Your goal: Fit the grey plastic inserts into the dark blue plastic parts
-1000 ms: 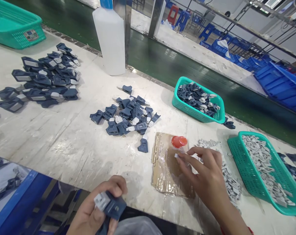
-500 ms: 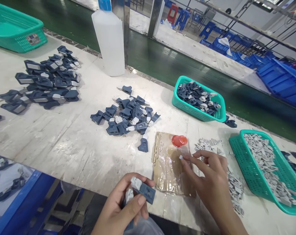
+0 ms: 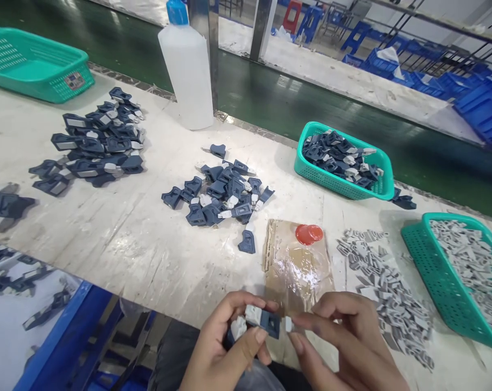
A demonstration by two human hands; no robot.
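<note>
My left hand [image 3: 233, 342] is closed round a dark blue plastic part [image 3: 271, 324] with a pale grey piece on its end; a second whitish piece shows between the fingers below it. Just to the right, my right hand [image 3: 335, 336] pinches a small pale grey piece [image 3: 288, 324] between thumb and index finger, close beside the blue part. Behind both hands lies a board covered in clear film [image 3: 281, 260], bearing a red cap-like dish [image 3: 309, 234]. Loose grey pieces [image 3: 388, 288] are heaped to the right of my right hand.
Piles of blue parts lie in the middle [image 3: 217, 190] and at the left [image 3: 99, 144] of the white table [image 3: 156, 250]. Green baskets stand at the back right [image 3: 341, 187], far right [image 3: 427, 277] and back left [image 3: 62, 84]. A white bottle [image 3: 187, 76] stands at the back edge.
My right hand has moved left and down from over the board, bringing the small grey piece up to the blue part in my left hand. The camera view has shifted slightly.
</note>
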